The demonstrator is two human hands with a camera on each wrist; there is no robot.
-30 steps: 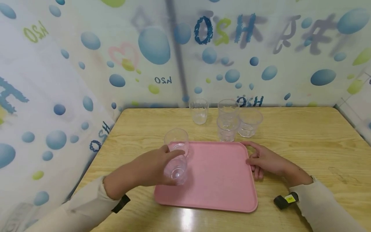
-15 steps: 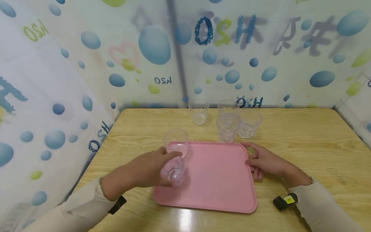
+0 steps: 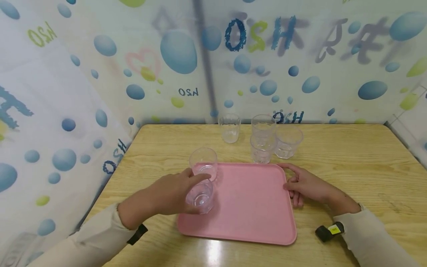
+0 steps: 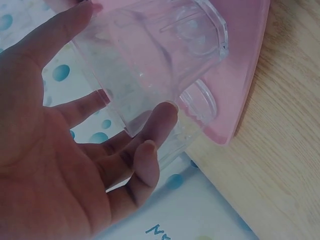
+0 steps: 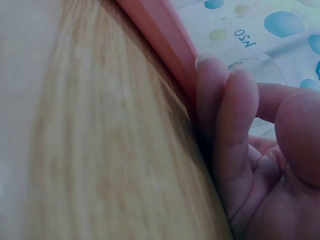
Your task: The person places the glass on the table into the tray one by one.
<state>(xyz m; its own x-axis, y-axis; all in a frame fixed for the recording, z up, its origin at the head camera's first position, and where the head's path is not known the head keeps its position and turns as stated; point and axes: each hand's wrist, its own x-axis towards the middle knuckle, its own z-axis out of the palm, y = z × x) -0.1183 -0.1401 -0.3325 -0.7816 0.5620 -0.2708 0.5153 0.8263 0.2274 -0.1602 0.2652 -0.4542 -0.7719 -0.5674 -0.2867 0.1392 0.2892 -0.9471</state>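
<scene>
My left hand (image 3: 170, 193) holds a clear plastic tumbler (image 3: 201, 198) above the left part of a pink tray (image 3: 253, 204). In the left wrist view the thumb and fingers lie around the tumbler's wall (image 4: 145, 55), whose faceted base points toward the tray. Just beyond it, a second clear tumbler (image 3: 203, 159) stands at the tray's far left corner, partly hidden by my hand. My right hand (image 3: 308, 185) grips the tray's right rim near the far corner; in the right wrist view the fingertips (image 5: 212, 75) touch the tray's side (image 5: 167, 40).
Behind the tray, several more clear tumblers stand on the wooden table (image 3: 350, 159): one apart (image 3: 230, 128) and a close cluster (image 3: 262, 148). A patterned curtain (image 3: 233, 74) rises along the table's back edge.
Over the last second my left hand has shifted slightly left with the tumbler, which has tilted a little. My right hand and the tray look unmoved.
</scene>
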